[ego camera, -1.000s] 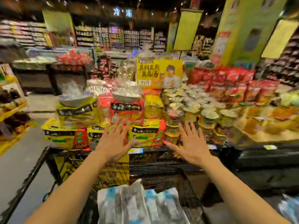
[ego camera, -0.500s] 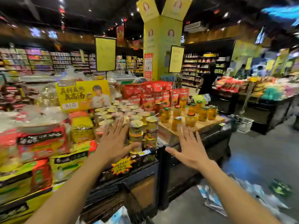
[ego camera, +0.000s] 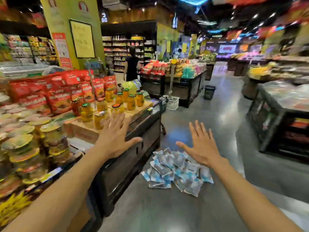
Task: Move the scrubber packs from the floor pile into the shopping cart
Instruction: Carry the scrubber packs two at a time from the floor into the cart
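Scrubber packs piled on grey, seemingly glossy floor

Both forearms are bare to the frame edge, the left hand and right hand ungloved.

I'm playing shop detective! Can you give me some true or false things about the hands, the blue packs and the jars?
1. Both hands are spread open and hold nothing. True: the left hand and the right hand have straight fingers.
2. The scrubber packs lie in a pile on the floor. True.
3. The right hand holds a pack. False: it is empty, in front of the pile.
4. The jars on the display stand hold something blue. False: their contents look yellow-orange.
5. A dark bin stands in the aisle further back. True.
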Demonstrator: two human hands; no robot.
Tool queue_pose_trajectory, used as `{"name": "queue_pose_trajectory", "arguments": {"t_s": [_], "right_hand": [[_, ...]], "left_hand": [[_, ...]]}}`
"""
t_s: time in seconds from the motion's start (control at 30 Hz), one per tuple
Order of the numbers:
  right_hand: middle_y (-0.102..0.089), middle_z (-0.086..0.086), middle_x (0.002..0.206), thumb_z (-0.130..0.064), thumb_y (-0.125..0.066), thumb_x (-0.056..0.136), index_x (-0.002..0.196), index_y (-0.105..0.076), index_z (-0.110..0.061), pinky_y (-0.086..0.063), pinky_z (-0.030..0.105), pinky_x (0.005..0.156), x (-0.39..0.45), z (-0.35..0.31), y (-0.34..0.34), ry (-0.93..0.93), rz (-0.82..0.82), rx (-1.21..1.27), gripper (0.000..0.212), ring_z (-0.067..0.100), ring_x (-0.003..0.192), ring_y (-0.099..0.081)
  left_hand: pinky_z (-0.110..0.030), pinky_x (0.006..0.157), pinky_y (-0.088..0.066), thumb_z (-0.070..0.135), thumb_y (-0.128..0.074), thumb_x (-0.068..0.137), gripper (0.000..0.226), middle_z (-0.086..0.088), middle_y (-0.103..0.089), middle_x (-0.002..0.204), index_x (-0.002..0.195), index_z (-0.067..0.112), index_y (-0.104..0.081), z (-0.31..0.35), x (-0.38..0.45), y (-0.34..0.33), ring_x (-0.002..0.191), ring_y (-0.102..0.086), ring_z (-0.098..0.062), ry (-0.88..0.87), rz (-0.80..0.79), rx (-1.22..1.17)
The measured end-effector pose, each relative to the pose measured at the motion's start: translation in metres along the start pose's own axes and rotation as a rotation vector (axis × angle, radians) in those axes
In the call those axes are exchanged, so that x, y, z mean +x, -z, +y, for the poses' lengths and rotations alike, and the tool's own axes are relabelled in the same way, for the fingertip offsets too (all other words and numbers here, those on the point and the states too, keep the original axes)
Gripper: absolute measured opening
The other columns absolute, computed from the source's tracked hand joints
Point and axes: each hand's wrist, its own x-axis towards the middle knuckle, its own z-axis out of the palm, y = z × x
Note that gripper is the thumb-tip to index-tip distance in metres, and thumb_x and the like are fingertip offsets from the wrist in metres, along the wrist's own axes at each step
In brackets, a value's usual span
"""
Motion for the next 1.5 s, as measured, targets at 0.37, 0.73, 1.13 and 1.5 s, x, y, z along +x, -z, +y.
{"name": "queue_pose_trajectory", "arguments": {"t_s": [0.37,0.73,1.13,1.5], "right_hand": [[0.015,0.006,0.173,-0.098,-0.002,0.063,0.165,0.008,-0.021,0.009,0.048,0.128,0.034,0.147,-0.005,-0.342,-0.006,-0.033,0.128,0.024,0.160,0.015],[0.013,0.005,0.173,-0.090,-0.023,0.085,0.165,0.009,-0.023,0.007,0.047,0.129,0.156,0.240,-0.028,-0.498,-0.004,-0.096,0.109,0.023,0.160,0.013],[0.010,0.004,0.174,-0.095,-0.014,0.073,0.166,0.006,-0.025,0.009,0.040,0.125,0.309,0.295,-0.104,-0.465,-0.101,0.021,0.118,0.021,0.161,0.009],[0.010,0.003,0.174,-0.089,-0.024,0.080,0.165,0.008,-0.025,0.002,0.045,0.130,0.491,0.385,-0.168,-0.391,-0.223,0.123,0.111,0.020,0.161,0.008]], "left_hand": [[-0.050,0.128,-0.015,0.095,-0.001,0.077,0.113,-0.007,-0.013,0.173,0.166,0.025,0.001,0.132,0.174,-0.083,0.159,-0.013,-0.025,-0.344,-0.025,-0.068],[-0.047,0.126,-0.020,0.094,0.000,0.075,0.115,-0.008,-0.023,0.170,0.165,0.022,-0.009,0.185,0.353,-0.172,0.156,-0.022,-0.026,-0.424,-0.058,-0.251],[-0.049,0.122,-0.025,0.094,-0.001,0.077,0.112,-0.007,-0.036,0.164,0.164,0.025,-0.019,0.177,0.478,-0.257,0.152,-0.032,-0.027,-0.334,-0.132,-0.233],[-0.049,0.120,-0.027,0.088,-0.019,0.085,0.100,-0.005,-0.037,0.163,0.163,0.026,-0.022,0.187,0.636,-0.337,0.150,-0.034,-0.027,-0.210,-0.237,-0.196]]}}
